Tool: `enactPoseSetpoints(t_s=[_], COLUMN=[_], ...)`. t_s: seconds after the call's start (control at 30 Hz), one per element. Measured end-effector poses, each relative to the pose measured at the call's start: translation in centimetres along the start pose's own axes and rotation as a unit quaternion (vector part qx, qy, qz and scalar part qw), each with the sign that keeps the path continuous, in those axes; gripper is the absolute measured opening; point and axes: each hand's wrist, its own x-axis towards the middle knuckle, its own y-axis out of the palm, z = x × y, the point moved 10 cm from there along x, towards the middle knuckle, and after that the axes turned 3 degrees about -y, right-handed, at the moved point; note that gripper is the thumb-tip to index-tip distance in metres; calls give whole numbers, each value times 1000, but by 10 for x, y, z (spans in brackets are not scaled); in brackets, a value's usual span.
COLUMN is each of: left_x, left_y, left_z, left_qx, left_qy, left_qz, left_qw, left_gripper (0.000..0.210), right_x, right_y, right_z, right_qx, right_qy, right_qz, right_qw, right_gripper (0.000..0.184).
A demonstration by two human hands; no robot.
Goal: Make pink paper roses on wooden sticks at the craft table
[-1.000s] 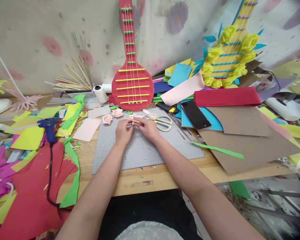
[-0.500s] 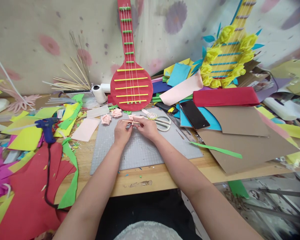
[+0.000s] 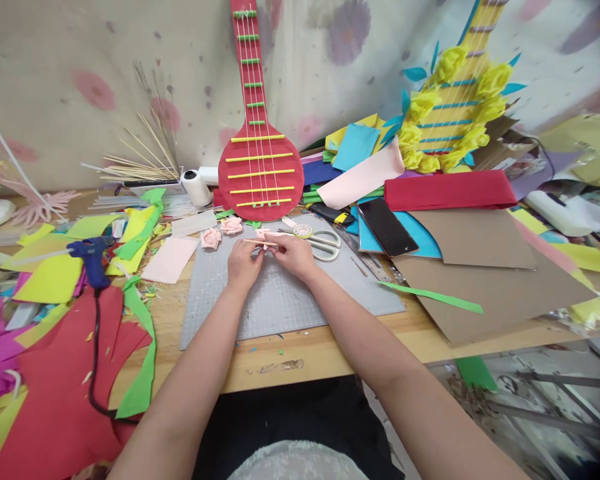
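Note:
My left hand [image 3: 244,263] and my right hand [image 3: 296,257] meet over the grey cutting mat [image 3: 280,307], fingers pinched together. A thin wooden stick [image 3: 261,242] lies crosswise at the fingertips, its right end in my right hand. Just under it a small pale pink piece of paper [image 3: 265,248] shows between the fingers, held by my left hand; much of it is hidden. Two pink paper roses [image 3: 211,238] sit at the mat's far left corner. Another pink bit [image 3: 263,233] lies just behind the stick. Scissors [image 3: 325,245] rest right of my right hand.
A red paper lute [image 3: 261,175] stands behind the mat. On the left are a blue glue gun [image 3: 91,257] and coloured paper scraps. To the right lie a black phone [image 3: 387,227], brown cardboard [image 3: 485,293] and a green strip [image 3: 435,298].
The view has shifted very slightly. Both hands stay in nearly the same place, still pinching at the stick and the pink piece.

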Motion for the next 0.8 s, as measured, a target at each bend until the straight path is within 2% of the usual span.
enactPoseSetpoints(t_s=[0.17,0.33,0.47,0.63,0.8], left_x=[-2,-2,1,8,17], left_y=[-2,-2,-4,-9,-10], left_z=[-5,-12,-19,-24,-25], left_qx=[-8,-22,-10,-17,-46], left_qy=[15,33,46,27,1], left_qz=[10,28,15,-24,-21], left_qw=[1000,999,999,999,999], left_gripper=[15,15,18,12,13], right_x=[0,-2,0,4,4], right_y=[-4,-8,-11,-19,-25], right_z=[-2,-7,-6,0,5], right_qx=[23,33,26,8,33], right_qy=[-14,-5,-8,-13,-19], right_qz=[-1,-2,-12,-52,-86], right_qw=[1000,999,1000,999,996], right_gripper=[25,32,32,19,17])
